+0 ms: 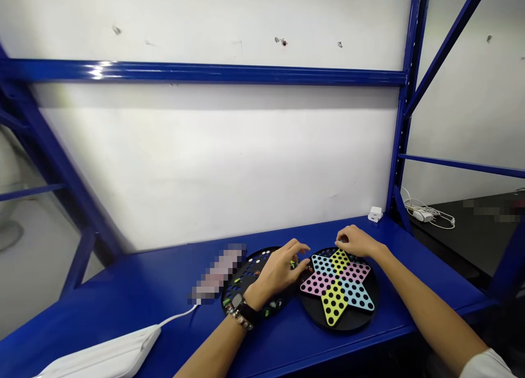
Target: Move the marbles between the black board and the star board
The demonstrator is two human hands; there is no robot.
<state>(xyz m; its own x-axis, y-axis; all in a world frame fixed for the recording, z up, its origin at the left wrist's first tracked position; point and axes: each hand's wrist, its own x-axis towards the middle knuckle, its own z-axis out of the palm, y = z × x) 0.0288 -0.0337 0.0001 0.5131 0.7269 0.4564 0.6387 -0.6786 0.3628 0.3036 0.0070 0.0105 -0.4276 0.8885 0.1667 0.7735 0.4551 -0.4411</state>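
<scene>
A round black Chinese checkers board (337, 286) lies on the blue shelf, its six-pointed star in yellow, pink and light blue, dotted with dark holes. My right hand (356, 241) is at the board's far edge, near the tip of a yellow point. Its fingers are curled together, and what they hold, if anything, is hidden. To the left lies a round black perforated disc (245, 274) with scattered marbles (238, 281), some greenish. Over this disc's right side hovers my left hand (279, 268), wearing a watch and a bracelet. Its thumb and fingers are apart with nothing visible between them.
A blurred-out flat device (217, 274) lies left of the disc, joined by a cable to a white power strip (106, 353). A white adapter (374, 214) stands near the back wall. Blue metal posts (397, 137) frame the shelf.
</scene>
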